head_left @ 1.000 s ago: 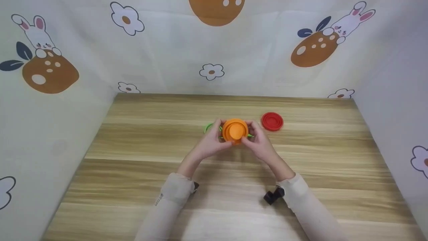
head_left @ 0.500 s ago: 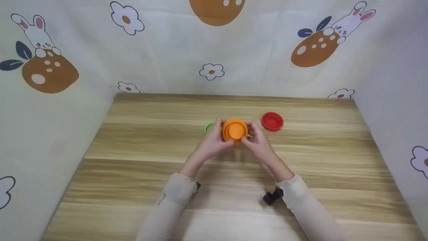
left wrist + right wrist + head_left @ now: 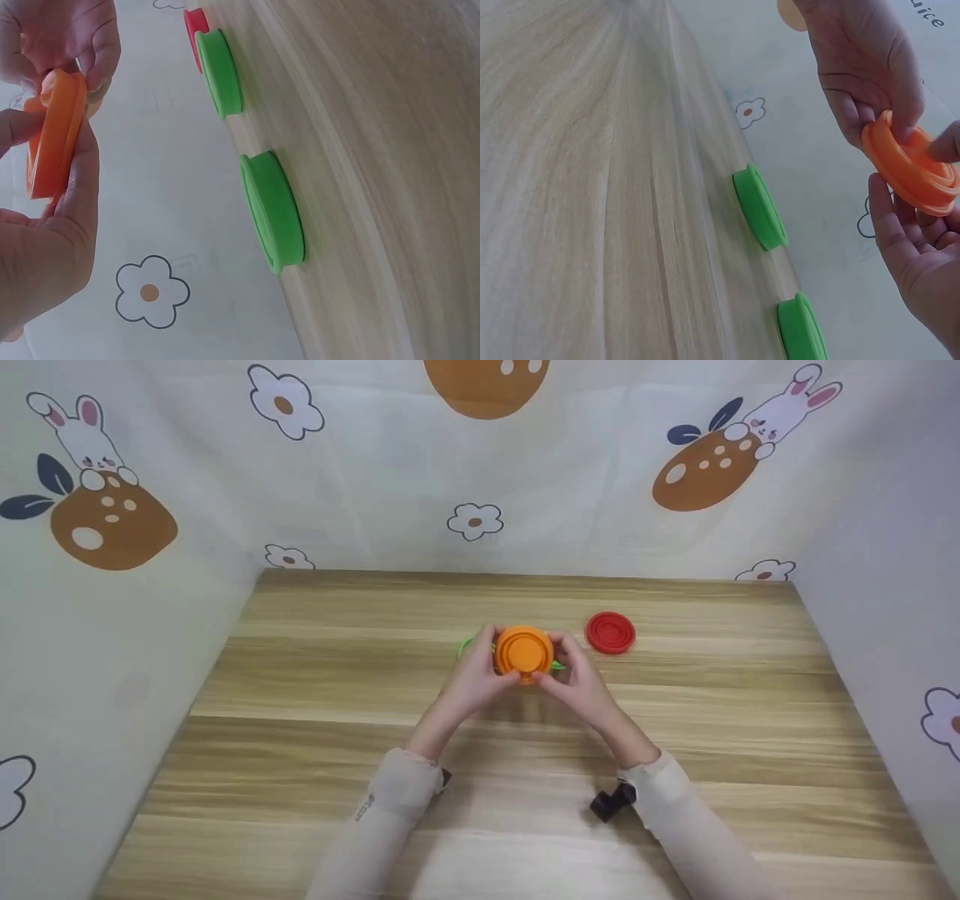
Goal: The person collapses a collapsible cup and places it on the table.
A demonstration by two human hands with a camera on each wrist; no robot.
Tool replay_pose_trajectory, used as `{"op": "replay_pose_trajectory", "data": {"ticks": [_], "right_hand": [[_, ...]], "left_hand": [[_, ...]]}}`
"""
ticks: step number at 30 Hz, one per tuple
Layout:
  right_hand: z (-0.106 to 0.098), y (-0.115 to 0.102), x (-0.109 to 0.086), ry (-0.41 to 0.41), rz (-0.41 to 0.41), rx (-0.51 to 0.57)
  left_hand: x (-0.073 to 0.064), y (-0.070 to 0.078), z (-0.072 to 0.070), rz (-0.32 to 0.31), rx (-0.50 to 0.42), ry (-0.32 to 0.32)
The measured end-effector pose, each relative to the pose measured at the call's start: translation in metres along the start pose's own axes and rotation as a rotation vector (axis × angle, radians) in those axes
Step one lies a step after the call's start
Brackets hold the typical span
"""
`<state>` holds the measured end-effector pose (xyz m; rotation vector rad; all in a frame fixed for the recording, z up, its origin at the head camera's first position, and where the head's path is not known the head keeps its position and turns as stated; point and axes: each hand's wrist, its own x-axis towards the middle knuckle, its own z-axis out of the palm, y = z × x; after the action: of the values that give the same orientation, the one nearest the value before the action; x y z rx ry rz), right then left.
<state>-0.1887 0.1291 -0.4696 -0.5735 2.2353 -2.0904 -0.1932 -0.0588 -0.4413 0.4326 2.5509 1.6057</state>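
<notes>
An orange collapsible cup [image 3: 525, 652] with stepped rings is held above the table between both hands. My left hand [image 3: 480, 671] grips its left side, thumb at the near rim. The right hand [image 3: 577, 675] holds the opposite side, its thumb also near the front. In the left wrist view the orange cup [image 3: 58, 139] appears edge-on between the fingers; the right wrist view shows fingers on the rings of the cup [image 3: 911, 165]. Two similar green cups, a left one [image 3: 274, 214] and a right one [image 3: 219, 73], sit flat on the table beyond the hands, mostly covered in the head view.
A red collapsed cup [image 3: 610, 632] lies on the wooden table [image 3: 337, 675], right of the hands. Patterned cloth walls [image 3: 375, 472] rise behind the table and along both sides. Black wrist-camera mounts [image 3: 613, 800] show at the sleeves.
The orange cup has shifted slightly left and turned a little, its centre disc now nearer the middle of its rings. Both thumbs have moved slightly with it. The red cup stays put.
</notes>
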Motion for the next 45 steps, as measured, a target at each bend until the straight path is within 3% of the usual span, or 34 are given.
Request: {"op": "replay_pose_trajectory", "data": {"ticks": [8,14,22,36,45], "right_hand": [[0.002,-0.002,0.000,0.017,0.062,-0.014],[0.000,-0.004,-0.001,0.021,0.099,-0.003],[-0.001,-0.004,-0.001,0.013,0.071,-0.004],[-0.003,0.002,0.000,0.033,0.041,0.028],[-0.006,0.003,-0.001,0.062,0.017,-0.031]], "left_hand": [[-0.001,0.000,-0.002,0.003,0.025,0.005],[-0.001,-0.002,-0.005,0.008,-0.036,-0.036],[-0.002,-0.005,-0.011,-0.037,-0.175,-0.089],[-0.004,-0.007,-0.016,-0.002,-0.213,-0.082],[-0.006,-0.008,-0.017,-0.030,-0.256,-0.063]]}}
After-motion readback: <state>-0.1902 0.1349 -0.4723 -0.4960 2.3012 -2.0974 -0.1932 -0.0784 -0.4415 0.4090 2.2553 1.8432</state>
